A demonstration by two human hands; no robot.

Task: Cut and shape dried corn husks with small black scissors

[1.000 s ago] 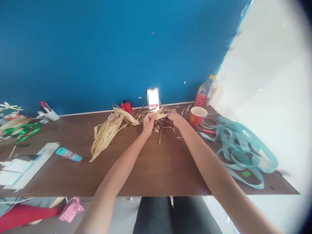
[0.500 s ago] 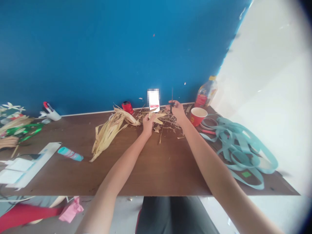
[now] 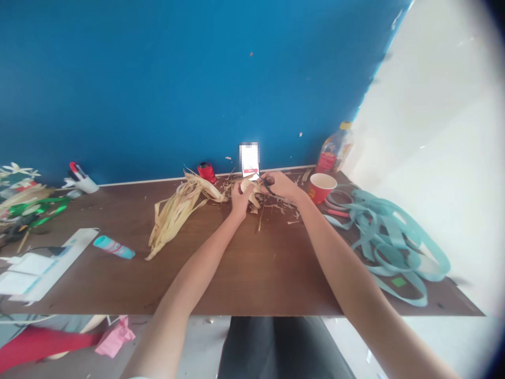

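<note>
Now the right hand (image 3: pixel 283 185) has come down from its raised position, bringing the small dark scissors (image 3: pixel 266 185) to the pale husk strip (image 3: pixel 248 186). Their tips point toward the left hand (image 3: pixel 240 202), and the two hands nearly touch. The right hand is closed around the scissors, though its fingers hide most of the grip. The left hand pinches the strip between thumb and fingers, which puts the strip between the two hands, just above the desk (image 3: pixel 244 268). At this size, I cannot tell whether the blades have bitten into it.

Loose husk scraps (image 3: pixel 278 204) lie beneath and just ahead of the right hand. A larger bundle of dried husks (image 3: pixel 173 217) lies to the left of the left hand, with a small red object (image 3: pixel 206 171) beyond it. Right of the right hand stand a red paper cup (image 3: pixel 321 188) and a plastic bottle (image 3: pixel 335 156), and farther right lies a tangle of teal ribbon (image 3: pixel 394 243). A teal tube (image 3: pixel 113 247) lies well left of the left hand, and a blurred white card (image 3: pixel 249 158) stands straight ahead of the hands.
</note>
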